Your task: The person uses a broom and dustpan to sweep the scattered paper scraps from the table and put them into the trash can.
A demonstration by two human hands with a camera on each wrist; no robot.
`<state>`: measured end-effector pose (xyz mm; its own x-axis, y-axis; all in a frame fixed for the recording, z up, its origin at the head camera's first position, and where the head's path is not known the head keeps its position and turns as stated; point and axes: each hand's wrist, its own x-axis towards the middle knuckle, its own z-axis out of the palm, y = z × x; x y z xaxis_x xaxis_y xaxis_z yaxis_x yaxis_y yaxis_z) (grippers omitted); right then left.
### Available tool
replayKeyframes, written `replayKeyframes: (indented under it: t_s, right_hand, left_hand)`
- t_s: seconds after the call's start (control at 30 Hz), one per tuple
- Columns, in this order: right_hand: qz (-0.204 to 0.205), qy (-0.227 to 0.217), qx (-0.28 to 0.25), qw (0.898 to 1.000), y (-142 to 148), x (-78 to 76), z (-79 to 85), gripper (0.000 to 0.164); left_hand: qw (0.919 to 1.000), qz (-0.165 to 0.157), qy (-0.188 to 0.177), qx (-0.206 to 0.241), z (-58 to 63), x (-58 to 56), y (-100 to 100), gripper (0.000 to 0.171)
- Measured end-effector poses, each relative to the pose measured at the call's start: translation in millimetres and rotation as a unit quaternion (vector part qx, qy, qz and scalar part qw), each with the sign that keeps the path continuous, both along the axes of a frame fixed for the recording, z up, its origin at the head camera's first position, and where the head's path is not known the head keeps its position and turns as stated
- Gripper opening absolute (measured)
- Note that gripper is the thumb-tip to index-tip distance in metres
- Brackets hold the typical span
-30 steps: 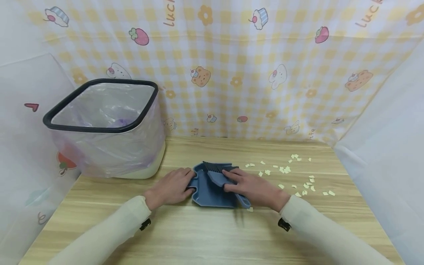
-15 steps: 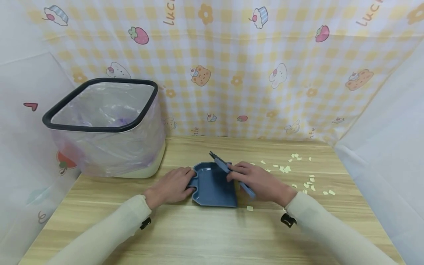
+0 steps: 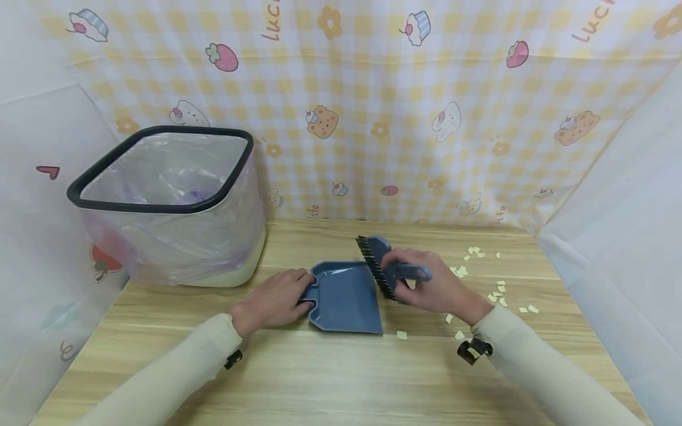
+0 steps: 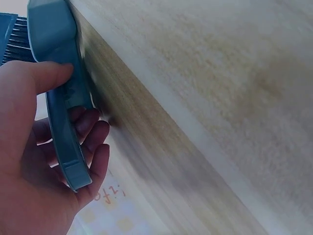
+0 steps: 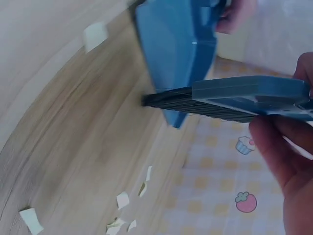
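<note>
wood-grain table (image 3: 319,384) | blue dustpan (image 3: 346,299) | pale paper scraps (image 3: 402,335) | lined bin (image 3: 181,242)

Your dustpan (image 3: 346,299) is smooth, semi-gloss plastic; your brush (image 3: 379,249), smooth plastic with coarse bristles (image 5: 171,100). Your scraps (image 3: 462,271) appear matt paper, the counter (image 3: 319,384) wood-grained, the liner (image 3: 213,242) glossy film.

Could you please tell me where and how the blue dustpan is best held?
I would hold the blue dustpan by its handle, coming from the left, where the left grip holds it now: the handle juts out on that side, while the open edge faces right, toward the pale scraps.
</note>
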<state>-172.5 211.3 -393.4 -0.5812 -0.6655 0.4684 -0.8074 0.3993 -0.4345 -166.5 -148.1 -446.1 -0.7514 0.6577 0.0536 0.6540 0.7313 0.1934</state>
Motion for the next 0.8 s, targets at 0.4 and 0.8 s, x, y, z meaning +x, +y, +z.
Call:
replayKeyframes:
  t_s: [0.4, 0.8]
  right_hand:
    - [-0.174, -0.208, -0.042, 0.962, 3, 7.8, 25.4, 0.029]
    - [-0.220, -0.234, 0.009, 0.947, 10, 8.7, 29.1, 0.023]
  left_hand:
    - [0.9996, -0.012, -0.010, 0.022, -2.5, -3.8, -3, 0.039]
    - [0.9978, -0.024, -0.032, 0.053, -4.3, -5.5, -6, 0.037]
